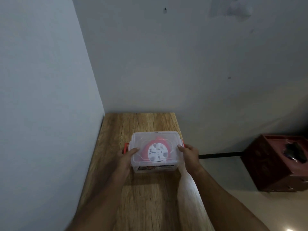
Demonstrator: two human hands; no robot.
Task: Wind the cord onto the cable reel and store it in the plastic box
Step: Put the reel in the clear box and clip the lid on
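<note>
I see my left hand (pixel 127 157) at nine o'clock and right hand (pixel 189 155) at three o'clock gripping the lidded clear plastic box (pixel 155 139) holding the pink-and-white round cable reel (pixel 156 152).

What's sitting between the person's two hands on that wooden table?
In the head view, the clear plastic box sits between the left hand and right hand, lid on, with the pink cable reel visible inside.
</note>
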